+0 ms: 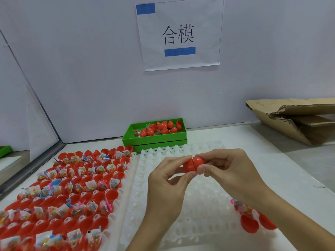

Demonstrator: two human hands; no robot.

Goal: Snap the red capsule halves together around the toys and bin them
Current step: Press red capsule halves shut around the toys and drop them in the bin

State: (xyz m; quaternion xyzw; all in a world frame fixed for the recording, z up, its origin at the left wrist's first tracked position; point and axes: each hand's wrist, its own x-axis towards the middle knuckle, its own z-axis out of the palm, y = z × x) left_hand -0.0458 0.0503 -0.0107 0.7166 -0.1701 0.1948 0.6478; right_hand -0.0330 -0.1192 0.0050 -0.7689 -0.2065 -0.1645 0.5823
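A red capsule with a seam down its middle is held between both hands above the white tray. My left hand pinches its left half with thumb and fingertips. My right hand pinches its right half. On the left, a tray holds several open red halves, many with bagged toys in them. A green bin at the back holds several red capsules. Under my right forearm lie two red halves and a bagged toy.
Torn cardboard lies at the back right of the table. A white wall with a paper sign stands right behind the bin. A metal frame edge runs along the left side.
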